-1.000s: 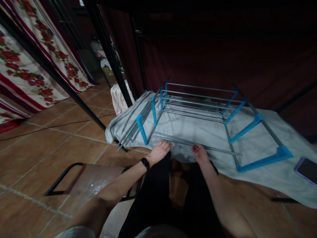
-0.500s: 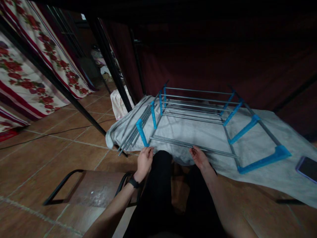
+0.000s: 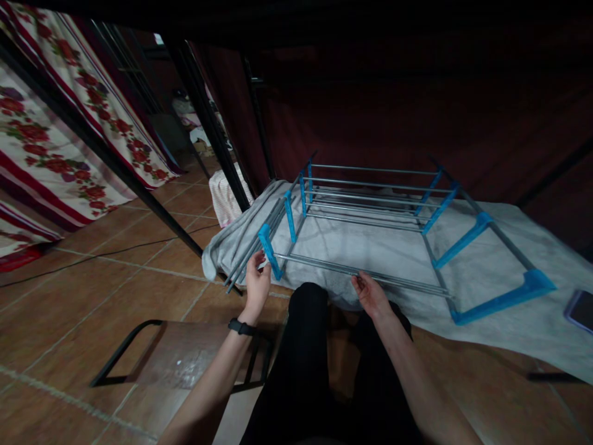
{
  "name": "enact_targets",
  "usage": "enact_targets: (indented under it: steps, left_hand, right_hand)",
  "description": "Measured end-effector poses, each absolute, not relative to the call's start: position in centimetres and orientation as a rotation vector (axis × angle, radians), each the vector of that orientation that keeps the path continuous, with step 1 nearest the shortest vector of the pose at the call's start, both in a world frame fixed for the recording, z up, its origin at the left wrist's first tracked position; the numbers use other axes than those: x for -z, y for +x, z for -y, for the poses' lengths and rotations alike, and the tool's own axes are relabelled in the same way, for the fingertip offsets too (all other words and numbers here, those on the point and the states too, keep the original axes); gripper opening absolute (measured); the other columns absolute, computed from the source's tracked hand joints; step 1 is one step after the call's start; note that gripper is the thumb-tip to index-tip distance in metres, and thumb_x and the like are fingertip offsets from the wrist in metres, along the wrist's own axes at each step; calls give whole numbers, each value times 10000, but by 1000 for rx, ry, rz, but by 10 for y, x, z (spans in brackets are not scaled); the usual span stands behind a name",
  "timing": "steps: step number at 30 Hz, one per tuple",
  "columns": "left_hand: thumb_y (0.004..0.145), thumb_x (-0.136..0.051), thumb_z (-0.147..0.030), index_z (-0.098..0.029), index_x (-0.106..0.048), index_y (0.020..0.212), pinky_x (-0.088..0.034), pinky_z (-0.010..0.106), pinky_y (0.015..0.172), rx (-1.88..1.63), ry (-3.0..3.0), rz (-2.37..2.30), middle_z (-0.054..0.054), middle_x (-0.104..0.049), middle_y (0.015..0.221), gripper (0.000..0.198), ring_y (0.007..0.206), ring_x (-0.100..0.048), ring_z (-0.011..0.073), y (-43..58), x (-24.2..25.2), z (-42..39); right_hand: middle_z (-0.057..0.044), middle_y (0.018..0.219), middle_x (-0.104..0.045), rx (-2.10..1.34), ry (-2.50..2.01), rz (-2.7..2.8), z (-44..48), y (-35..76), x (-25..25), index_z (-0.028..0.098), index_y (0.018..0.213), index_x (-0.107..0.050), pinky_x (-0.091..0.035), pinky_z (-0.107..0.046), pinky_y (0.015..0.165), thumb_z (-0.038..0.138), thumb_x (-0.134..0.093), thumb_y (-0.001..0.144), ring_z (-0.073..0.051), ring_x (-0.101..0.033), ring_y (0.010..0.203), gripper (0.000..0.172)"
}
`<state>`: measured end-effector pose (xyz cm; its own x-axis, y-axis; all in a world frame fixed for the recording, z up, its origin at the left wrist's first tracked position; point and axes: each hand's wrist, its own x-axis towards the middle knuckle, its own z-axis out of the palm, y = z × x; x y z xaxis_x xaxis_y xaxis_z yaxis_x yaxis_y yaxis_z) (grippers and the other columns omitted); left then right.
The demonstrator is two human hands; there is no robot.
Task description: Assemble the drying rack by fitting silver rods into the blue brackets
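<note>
A frame of grey metal tubes and blue plastic brackets lies on a grey blanket. My left hand (image 3: 258, 284) is beside the front left blue bracket (image 3: 270, 252), its fingers bent and a little apart, with nothing visible held. In front, my right hand (image 3: 370, 293) pinches a thin metal rod (image 3: 319, 265) near its middle. That rod runs between the two sides of the frame, close alongside another one; its left end sticks out near the bracket. Several loose rods (image 3: 250, 256) lie bundled left of the frame. On the right, a larger blue bracket (image 3: 504, 301) rests on the blanket.
The grey blanket (image 3: 370, 244) covers a low bed with dark posts (image 3: 215, 117). A phone (image 3: 581, 310) lies at its right edge. A folding chair (image 3: 180, 352) stands at lower left on the tiled floor (image 3: 134, 281). A floral curtain (image 3: 60, 142) hangs on the left.
My left hand has moved left and slightly up, from in front of the front left bracket to its outer side. My right hand stays on the rod. The view has shifted slightly.
</note>
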<state>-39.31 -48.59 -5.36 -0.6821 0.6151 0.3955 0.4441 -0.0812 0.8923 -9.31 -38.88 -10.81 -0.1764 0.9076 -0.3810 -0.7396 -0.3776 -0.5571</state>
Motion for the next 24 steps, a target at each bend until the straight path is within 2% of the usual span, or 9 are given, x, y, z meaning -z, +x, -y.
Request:
enact_targets:
  steps: [13, 24]
  left_hand:
    - [759, -586, -212, -162, -592, 1121, -518, 360, 846, -1821, 1169, -1939, 113, -653, 1077, 365, 978, -624, 217, -395, 48, 479]
    - [757, -590, -214, -164, -605, 1103, -522, 343, 821, -1801, 1199, -1937, 101, -657, 1034, 349, 963, -621, 213, -397, 44, 480]
  right_hand:
    - [43, 729, -715, -1763, -764, 340, 408, -88, 90, 179, 722, -667, -611, -206, 725, 158, -853, 588, -101, -687, 691, 230]
    - [35, 705, -712, -1712, -781, 334, 413, -90, 80, 182, 685, -663, -615, -218, 680, 167, -864, 558, -112, -684, 670, 238]
